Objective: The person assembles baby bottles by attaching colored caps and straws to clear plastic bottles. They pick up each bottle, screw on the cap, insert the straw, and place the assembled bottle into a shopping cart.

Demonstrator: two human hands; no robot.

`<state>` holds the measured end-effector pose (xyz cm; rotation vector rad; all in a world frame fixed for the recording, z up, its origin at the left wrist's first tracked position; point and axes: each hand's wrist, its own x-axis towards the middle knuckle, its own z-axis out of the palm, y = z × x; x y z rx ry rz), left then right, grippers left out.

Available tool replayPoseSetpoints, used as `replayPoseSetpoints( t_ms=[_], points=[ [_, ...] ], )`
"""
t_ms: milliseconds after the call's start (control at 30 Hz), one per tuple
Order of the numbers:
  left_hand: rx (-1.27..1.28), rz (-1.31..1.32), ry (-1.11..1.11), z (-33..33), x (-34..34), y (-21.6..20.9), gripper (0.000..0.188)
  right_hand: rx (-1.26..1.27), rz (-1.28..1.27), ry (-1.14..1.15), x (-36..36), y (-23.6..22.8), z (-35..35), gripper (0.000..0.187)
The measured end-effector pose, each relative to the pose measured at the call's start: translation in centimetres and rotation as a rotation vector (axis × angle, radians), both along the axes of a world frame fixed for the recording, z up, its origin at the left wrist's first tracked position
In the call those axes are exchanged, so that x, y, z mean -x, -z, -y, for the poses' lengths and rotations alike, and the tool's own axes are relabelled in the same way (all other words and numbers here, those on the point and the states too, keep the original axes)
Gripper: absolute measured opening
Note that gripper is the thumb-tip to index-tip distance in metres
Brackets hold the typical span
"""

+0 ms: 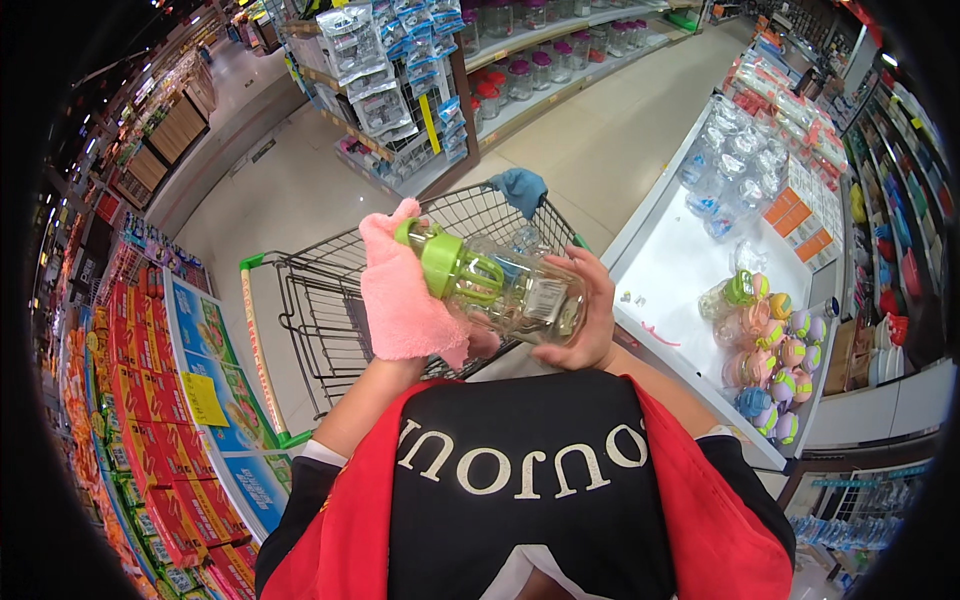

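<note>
A clear plastic bottle [530, 295] with a bright green lid and strainer-like insert lies tilted in front of my chest. My right hand [597, 305] is closed round its base end, fingers and thumb on either side. A fluffy pink cloth [400, 295] is draped over my left hand [484, 343], which presses it to the lid end; most of that hand is hidden, with only some fingers showing below the bottle. Beneath and beyond the bottle is a wire shopping cart [315, 275], with a blue cloth [519, 188] hung over its far rim.
On the right, a white display table [655, 270] carries clear bottles [720, 180], another green-lidded bottle [738, 290] and several pastel round-lidded cups [780, 360]. Red boxes [165, 440] fill a rack at left. Ahead stand shelves of jars [540, 68] and hanging packets [385, 75].
</note>
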<state>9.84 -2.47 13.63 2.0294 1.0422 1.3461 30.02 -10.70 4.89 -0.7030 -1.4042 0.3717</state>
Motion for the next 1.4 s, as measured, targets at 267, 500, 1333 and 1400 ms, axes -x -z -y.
replayPoseSetpoints(
  t_ms=[267,500,1333,1400],
  points=[
    [0.312,0.056,0.421,1.1,-1.6,-1.5,0.094,0.462,-0.252,-0.196,-3.7,-1.2,2.0,0.098],
    [0.71,0.31,0.506,0.6,-4.4,0.8,0.085,0.937,-0.667,-0.465,-7.8,-0.3,2.5,0.057],
    [0.805,0.388,0.485,2.6,-14.2,0.0,0.023,0.599,-0.594,-0.48,-14.8,2.7,2.3,0.089],
    [0.277,0.006,0.388,2.3,-13.9,0.8,0.031,0.434,-0.073,-0.163,-15.3,2.2,1.7,0.101]
  ],
)
